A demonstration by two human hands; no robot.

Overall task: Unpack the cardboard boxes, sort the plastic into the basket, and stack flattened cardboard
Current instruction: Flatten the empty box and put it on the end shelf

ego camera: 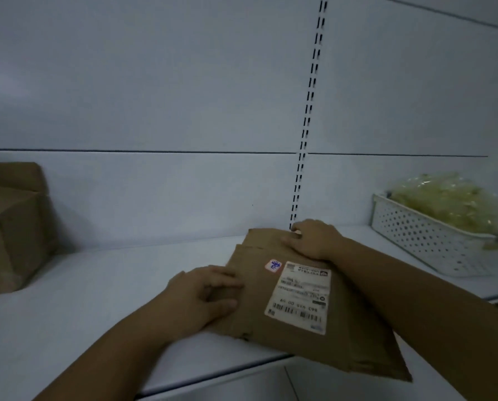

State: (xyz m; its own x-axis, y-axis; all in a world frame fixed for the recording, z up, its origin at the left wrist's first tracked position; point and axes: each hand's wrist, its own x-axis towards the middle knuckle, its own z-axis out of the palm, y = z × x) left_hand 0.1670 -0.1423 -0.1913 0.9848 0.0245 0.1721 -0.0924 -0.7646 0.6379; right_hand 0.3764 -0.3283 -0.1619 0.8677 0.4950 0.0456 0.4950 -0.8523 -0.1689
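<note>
A stack of flattened cardboard [273,322] lies on the white shelf [68,314], its near corner hanging over the front edge. The top sheet bears a white shipping label [299,296] and a small red sticker. My left hand [204,296] grips the stack's left edge, fingers curled over it. My right hand [314,241] presses flat on the far end of the stack. A white perforated basket [424,238] at the right holds crumpled yellowish plastic [450,204]. An unflattened cardboard box [10,227] stands at the far left.
The shelf's white back panel rises behind, with a slotted upright rail [308,117] just beyond the stack. Bare shelf lies between the box and the stack. The shelf's front edge [213,374] runs below my arms.
</note>
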